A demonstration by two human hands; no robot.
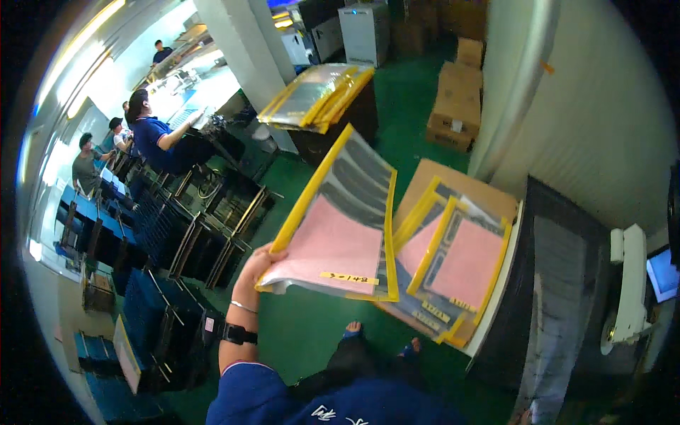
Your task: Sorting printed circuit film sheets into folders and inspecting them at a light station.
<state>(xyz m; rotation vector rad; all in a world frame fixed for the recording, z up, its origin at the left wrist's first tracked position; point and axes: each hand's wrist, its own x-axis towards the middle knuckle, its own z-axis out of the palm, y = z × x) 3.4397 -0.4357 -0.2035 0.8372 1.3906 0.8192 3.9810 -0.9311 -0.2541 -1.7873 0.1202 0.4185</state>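
My left hand (256, 268) grips the lower left corner of a clear plastic folder with yellow edges (340, 212), holding it up over the green floor. A pink sheet (329, 244) and a dark printed sheet sit inside it, and a yellow label strip runs along its lower edge. My left wrist wears a thin bracelet and a black watch. My right hand is out of view. To the right, more yellow-edged folders with pink sheets (460, 265) lie on a brown cardboard sheet (443, 177) atop a dark stack.
Another pile of yellow-edged folders (319, 95) rests on a dark stand ahead. Black and blue racks (184, 241) fill the left side. Cardboard boxes (457, 103) stand by a white pillar (510, 78). Several people work at benches at far left. A white device (630, 290) sits right.
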